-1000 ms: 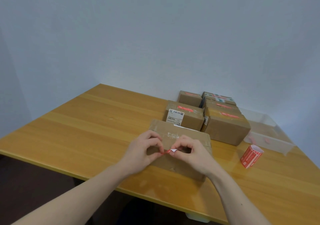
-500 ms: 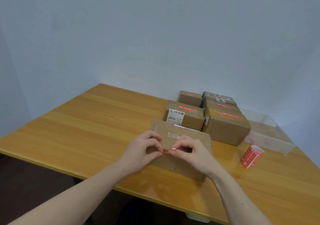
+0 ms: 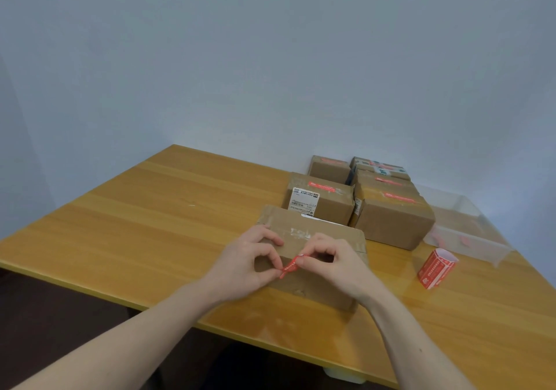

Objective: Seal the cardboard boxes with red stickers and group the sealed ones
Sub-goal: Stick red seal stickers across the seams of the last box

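A: Starting at the left, what do you see?
B: A bare stretch of the yellow wooden table [image 3: 126,224], then the left hand [image 3: 243,264], its fingers [image 3: 272,274] curled and pinching the lower end of a narrow red sticker [image 3: 289,267].
A: And the other end?
B: The right hand [image 3: 334,264] pinches it; the strip slants up between the two hands, just above the plain brown cardboard box [image 3: 313,290] under them, near the table's front edge.
A: Further right?
B: Behind, a cluster of brown cardboard boxes with red stickers on top [image 3: 391,221], touching one another. Then a red sticker roll [image 3: 436,267] standing apart, near a clear plastic tray [image 3: 469,240].
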